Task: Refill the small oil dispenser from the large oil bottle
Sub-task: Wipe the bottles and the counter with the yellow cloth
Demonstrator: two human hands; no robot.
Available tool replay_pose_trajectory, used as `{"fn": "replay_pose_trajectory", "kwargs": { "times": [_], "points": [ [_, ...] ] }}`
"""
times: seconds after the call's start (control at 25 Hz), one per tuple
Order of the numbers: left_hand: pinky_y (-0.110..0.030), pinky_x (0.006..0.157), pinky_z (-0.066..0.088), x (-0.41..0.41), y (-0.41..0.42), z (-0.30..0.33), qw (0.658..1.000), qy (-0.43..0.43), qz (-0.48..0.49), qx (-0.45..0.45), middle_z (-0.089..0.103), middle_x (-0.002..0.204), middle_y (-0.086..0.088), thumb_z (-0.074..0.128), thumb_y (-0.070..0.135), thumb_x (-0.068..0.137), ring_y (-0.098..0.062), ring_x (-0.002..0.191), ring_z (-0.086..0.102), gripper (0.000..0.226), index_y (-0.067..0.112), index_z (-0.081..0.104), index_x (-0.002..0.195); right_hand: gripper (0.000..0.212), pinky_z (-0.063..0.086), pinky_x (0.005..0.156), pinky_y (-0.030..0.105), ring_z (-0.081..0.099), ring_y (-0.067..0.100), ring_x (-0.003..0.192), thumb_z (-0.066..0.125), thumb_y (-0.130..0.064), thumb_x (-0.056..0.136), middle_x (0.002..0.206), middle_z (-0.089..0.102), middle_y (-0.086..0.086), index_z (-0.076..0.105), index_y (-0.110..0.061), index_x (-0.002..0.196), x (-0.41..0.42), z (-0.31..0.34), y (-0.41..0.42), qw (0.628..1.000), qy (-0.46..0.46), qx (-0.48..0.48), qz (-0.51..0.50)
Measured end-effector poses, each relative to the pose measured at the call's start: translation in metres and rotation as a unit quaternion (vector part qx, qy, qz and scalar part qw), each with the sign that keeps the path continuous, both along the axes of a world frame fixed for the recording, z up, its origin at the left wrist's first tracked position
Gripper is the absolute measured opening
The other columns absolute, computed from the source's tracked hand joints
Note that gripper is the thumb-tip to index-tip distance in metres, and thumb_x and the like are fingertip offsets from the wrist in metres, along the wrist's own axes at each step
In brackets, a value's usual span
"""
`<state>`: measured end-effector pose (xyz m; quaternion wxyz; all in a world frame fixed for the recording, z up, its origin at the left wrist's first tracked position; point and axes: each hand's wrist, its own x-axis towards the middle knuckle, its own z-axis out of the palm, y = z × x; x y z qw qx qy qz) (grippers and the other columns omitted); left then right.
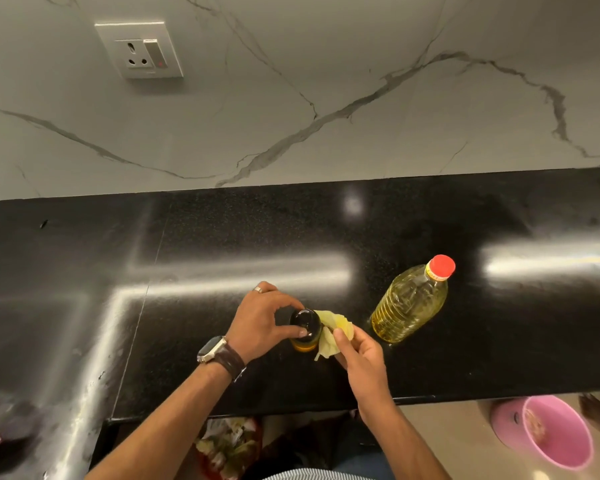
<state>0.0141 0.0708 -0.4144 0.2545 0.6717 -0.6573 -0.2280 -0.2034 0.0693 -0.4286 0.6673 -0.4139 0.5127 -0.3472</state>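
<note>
The small oil dispenser [306,328], with a dark round top and amber oil in its base, stands on the black counter [222,244] near the front edge. My left hand [264,322] grips its top with thumb and fingers curled round it. My right hand [355,351] pinches a crumpled yellow cloth [331,330] pressed against the dispenser's right side. The large oil bottle [411,301], clear plastic full of yellow oil with a red cap on, stands to the right, apart from both hands.
A marble-patterned wall with a power socket [141,50] rises behind the counter. Below the counter's front edge, a pink bucket [551,434] sits on the floor at right and a bag of scraps [227,445] at centre.
</note>
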Motion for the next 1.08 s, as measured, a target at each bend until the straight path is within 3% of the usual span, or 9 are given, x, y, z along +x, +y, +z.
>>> {"fn": "replay_pose_trajectory", "kwargs": {
  "times": [0.12, 0.24, 0.32, 0.4, 0.52, 0.68, 0.8, 0.96, 1.08],
  "points": [
    [-0.04, 0.085, 0.05, 0.0, -0.005, 0.004, 0.999, -0.011, -0.039, 0.022, 0.069, 0.101, 0.021, 0.088, 0.036, 0.078, -0.009, 0.101, 0.052, 0.034, 0.034, 0.076, 0.11, 0.019, 0.058, 0.101, 0.041, 0.074, 0.021, 0.111, 0.062, -0.015, 0.103, 0.108, 0.08, 0.003, 0.074, -0.017, 0.118, -0.007, -0.007, -0.001, 0.999, 0.012, 0.016, -0.028],
    [-0.026, 0.098, 0.044, -0.004, -0.011, 0.012, 0.993, 0.041, -0.069, 0.083, 0.067, 0.119, 0.019, 0.083, 0.019, 0.083, 0.002, 0.113, 0.054, 0.045, 0.031, 0.07, 0.125, 0.019, 0.058, 0.101, 0.043, 0.074, 0.018, 0.108, 0.062, -0.013, 0.103, 0.107, 0.079, 0.001, 0.074, -0.021, 0.115, -0.007, -0.011, -0.006, 0.999, 0.031, 0.0, -0.04],
    [-0.017, 0.104, 0.037, -0.006, -0.013, 0.016, 0.989, 0.061, -0.079, 0.106, 0.063, 0.129, 0.019, 0.08, 0.013, 0.081, 0.009, 0.121, 0.05, 0.058, 0.03, 0.064, 0.135, 0.022, 0.056, 0.105, 0.041, 0.07, 0.014, 0.115, 0.062, -0.013, 0.103, 0.114, 0.076, -0.003, 0.072, -0.026, 0.118, -0.005, -0.013, -0.008, 0.997, 0.058, -0.027, -0.047],
    [-0.022, 0.106, 0.04, -0.013, -0.009, 0.017, 0.993, 0.049, -0.05, 0.099, 0.06, 0.135, 0.016, 0.083, 0.021, 0.079, 0.002, 0.126, 0.05, 0.067, 0.03, 0.059, 0.141, 0.028, 0.053, 0.109, 0.04, 0.063, 0.01, 0.124, 0.062, -0.014, 0.103, 0.128, 0.068, -0.008, 0.068, -0.025, 0.127, -0.004, -0.012, -0.008, 0.992, 0.082, -0.089, -0.04],
    [-0.031, 0.087, 0.053, -0.027, 0.006, 0.008, 0.999, 0.01, 0.04, 0.018, 0.066, 0.108, 0.02, 0.09, 0.039, 0.074, -0.002, 0.1, 0.06, 0.049, 0.032, 0.072, 0.118, 0.032, 0.05, 0.111, 0.037, 0.057, 0.009, 0.132, 0.058, -0.019, 0.106, 0.138, 0.061, -0.011, 0.065, -0.019, 0.137, 0.003, -0.011, -0.006, 0.978, 0.092, -0.187, 0.025],
    [-0.038, 0.074, 0.057, -0.039, 0.016, -0.002, 0.99, 0.083, 0.11, -0.017, 0.067, 0.089, 0.018, 0.092, 0.029, 0.071, -0.003, 0.082, 0.062, 0.029, 0.029, 0.079, 0.096, 0.055, 0.043, 0.118, 0.037, 0.051, 0.007, 0.139, 0.037, -0.052, 0.109, 0.146, 0.057, -0.007, 0.056, -0.018, 0.146, 0.008, -0.007, -0.014, 0.948, 0.098, -0.254, 0.167],
    [-0.035, 0.077, 0.059, -0.04, 0.02, -0.006, 0.984, 0.102, 0.148, -0.009, 0.069, 0.092, 0.018, 0.095, 0.029, 0.068, 0.0, 0.087, 0.064, 0.044, 0.031, 0.073, 0.106, 0.076, 0.045, 0.114, 0.034, 0.059, 0.006, 0.128, 0.019, -0.078, 0.098, 0.133, 0.067, -0.004, 0.066, -0.029, 0.132, 0.011, 0.005, -0.045, 0.932, 0.12, -0.223, 0.261],
    [-0.035, 0.073, 0.05, -0.044, 0.021, -0.005, 0.983, 0.076, 0.168, -0.021, 0.06, 0.093, 0.017, 0.096, 0.035, 0.064, -0.009, 0.091, 0.056, 0.065, 0.042, 0.053, 0.112, 0.109, 0.048, 0.104, 0.055, 0.069, 0.029, 0.101, 0.004, -0.091, 0.087, 0.1, 0.075, 0.013, 0.075, -0.01, 0.103, 0.027, 0.009, -0.085, 0.893, 0.162, -0.165, 0.387],
    [-0.036, 0.078, 0.048, -0.043, 0.022, -0.005, 0.984, 0.025, 0.174, -0.042, 0.054, 0.109, 0.011, 0.095, 0.039, 0.063, -0.015, 0.1, 0.052, 0.07, 0.036, 0.053, 0.119, 0.109, 0.041, 0.114, 0.048, 0.069, 0.017, 0.105, -0.002, -0.094, 0.08, 0.101, 0.079, 0.001, 0.08, -0.025, 0.098, 0.036, 0.008, -0.098, 0.894, 0.14, -0.05, 0.423]
  ]
}}
